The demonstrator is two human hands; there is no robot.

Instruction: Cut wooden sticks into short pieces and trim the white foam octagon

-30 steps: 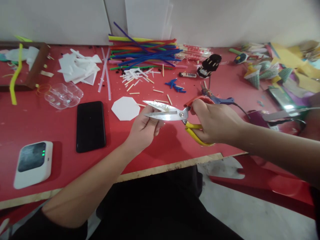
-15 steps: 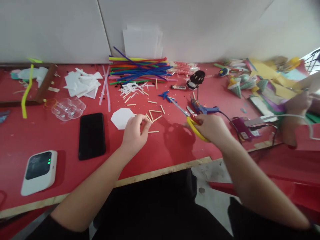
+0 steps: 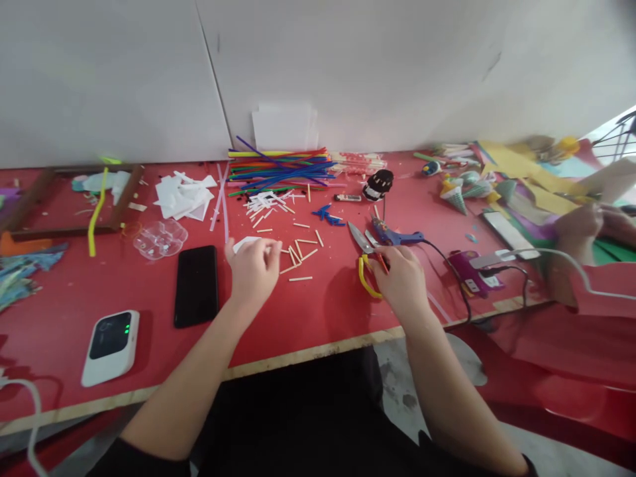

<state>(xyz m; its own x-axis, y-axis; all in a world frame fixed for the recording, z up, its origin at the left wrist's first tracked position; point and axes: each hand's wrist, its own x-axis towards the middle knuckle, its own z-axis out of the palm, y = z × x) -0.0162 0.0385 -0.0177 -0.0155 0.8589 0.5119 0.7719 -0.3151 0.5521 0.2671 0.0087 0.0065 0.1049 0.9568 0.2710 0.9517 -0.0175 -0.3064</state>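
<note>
My left hand (image 3: 252, 266) is over a white cut paper shape (image 3: 244, 244), hiding most of it. Its fingers are bent and apart, with no held thing visible. Just right of it lie several short pale sticks (image 3: 301, 279). My right hand (image 3: 403, 281) is closed at the handles of the scissors (image 3: 366, 275), which have yellow loops and a red part between my fingers. The scissors' blades are spread and point away from me, low at the red table. Beyond that hand lies a blue glue gun (image 3: 397, 233) with a black cord.
A black phone (image 3: 196, 286) and a white device (image 3: 110, 348) lie at left. Coloured pipe cleaners (image 3: 283, 165), white scraps (image 3: 185, 196), blue pieces (image 3: 328, 215) and a dark figure (image 3: 378, 185) are farther back. A purple power strip (image 3: 472, 271) and another person's hands (image 3: 581, 228) are at right.
My left hand has moved left from the sticks onto the white paper and loosened its pinch. My right hand has lowered the scissors toward me. The view has tilted up.
</note>
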